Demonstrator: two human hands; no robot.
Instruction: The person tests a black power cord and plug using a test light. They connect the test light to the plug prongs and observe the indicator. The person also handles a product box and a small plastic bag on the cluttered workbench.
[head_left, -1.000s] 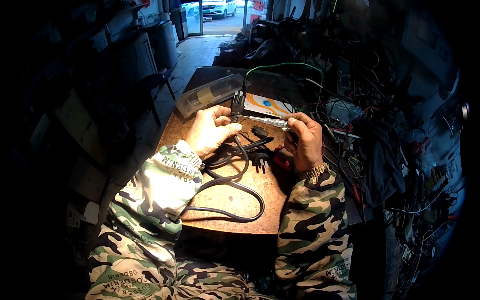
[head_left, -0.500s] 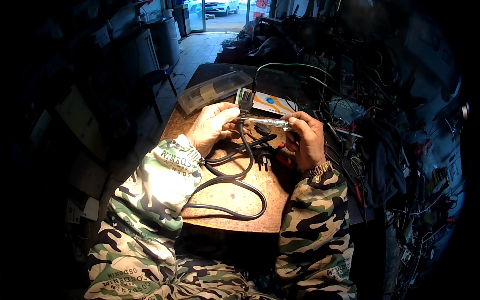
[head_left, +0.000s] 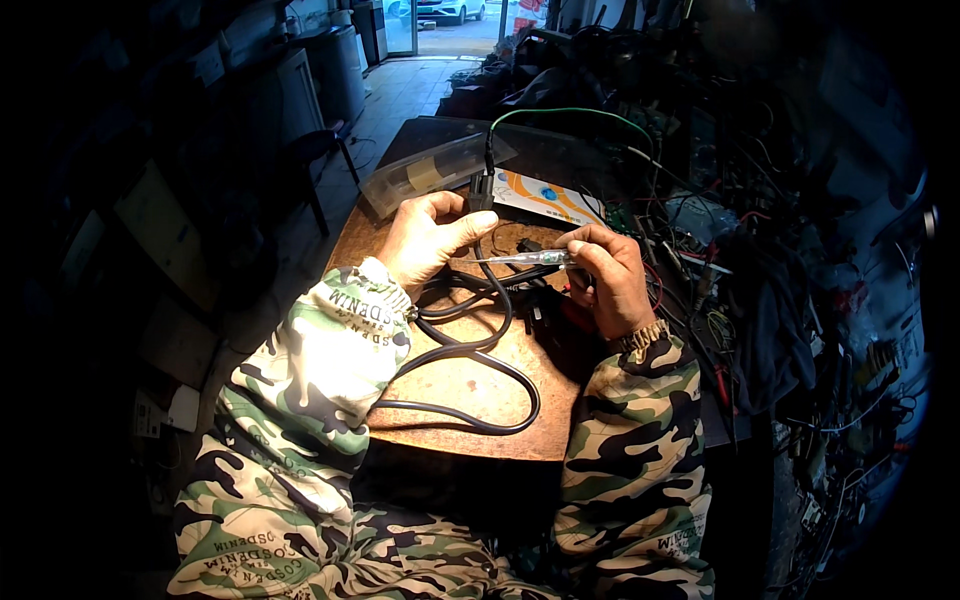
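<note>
My left hand [head_left: 425, 240] pinches the black connector end of a power cord [head_left: 482, 190] between thumb and fingers, and holds it upright above the table. A thin test lead with a green wire [head_left: 570, 112] rises from the connector's top. In the fingers of my right hand [head_left: 615, 280] is a tester screwdriver [head_left: 535, 258] with a clear handle. Its slim shaft points left, passing by the cord just below my left thumb; whether it touches the cord I cannot tell. The rest of the black cord [head_left: 535, 400] loops over the table.
A brown wooden table [head_left: 470, 385] lies under my hands. Toward its far side are a clear plastic case [head_left: 390, 190] and a white and orange box [head_left: 545, 200]. Tangled wires and parts crowd the right side. A dark stool [head_left: 312, 150] stands off to the left.
The tester screwdriver has dropped lower, from the connector to below my left thumb. My left thumb now lies across the connector's lower part, and the connector has shifted slightly left.
</note>
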